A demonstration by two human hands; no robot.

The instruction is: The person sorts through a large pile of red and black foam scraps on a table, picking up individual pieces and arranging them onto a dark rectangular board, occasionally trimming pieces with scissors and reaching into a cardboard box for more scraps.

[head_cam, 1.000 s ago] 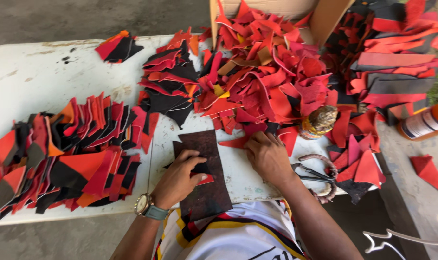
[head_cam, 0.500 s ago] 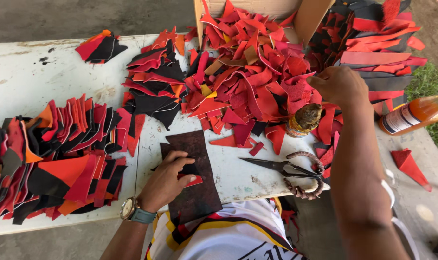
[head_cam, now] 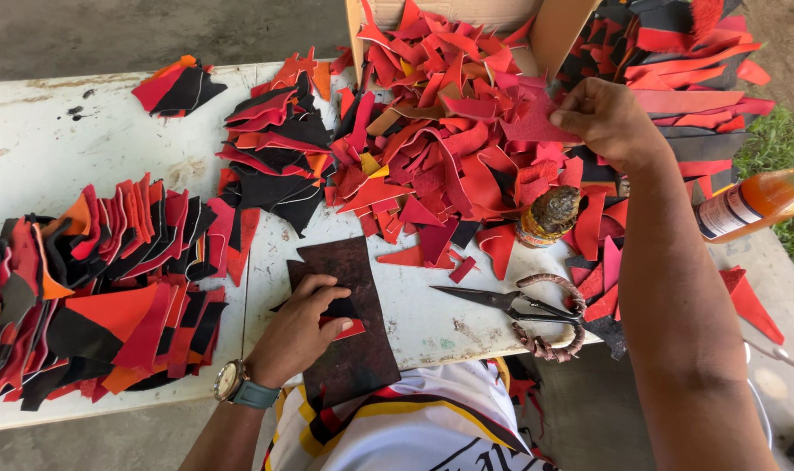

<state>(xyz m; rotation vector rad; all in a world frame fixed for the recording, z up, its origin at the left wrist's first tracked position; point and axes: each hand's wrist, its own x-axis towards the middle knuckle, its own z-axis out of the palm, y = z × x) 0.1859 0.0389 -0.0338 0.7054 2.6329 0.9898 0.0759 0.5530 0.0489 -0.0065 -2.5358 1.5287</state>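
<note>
Starting from the left, there's a big fanned stack of cut pieces point(head_cam: 92, 288) in red, orange and black sitting on the white bench point(head_cam: 48, 148), with a smaller sorted stack point(head_cam: 270, 157) further back. Next comes the left hand point(head_cam: 301, 336), watch on the wrist, fingers flat and pressing down on a dark brown leather board point(head_cam: 349, 323) at the near edge of the bench, with a small red-and-black piece point(head_cam: 340, 318) pinned under the fingertips. The board's long axis runs roughly away from the person, tilted a bit. Past that lie scissors point(head_cam: 510, 307) with wrapped handles, blades pointing left toward the board, and a small glue jar point(head_cam: 545, 216) behind them. The right hand point(head_cam: 611, 122) is way up and to the right, well apart from the board, pinching a dark red scrap point(head_cam: 537, 122) at the edge of the loose heap of scraps point(head_cam: 449, 131) spilling from a cardboard box point(head_cam: 554, 26). So the scrap sits far-right of the board, and the right hand already has it. An orange bottle point(head_cam: 755, 202) lies at the far right.
</note>
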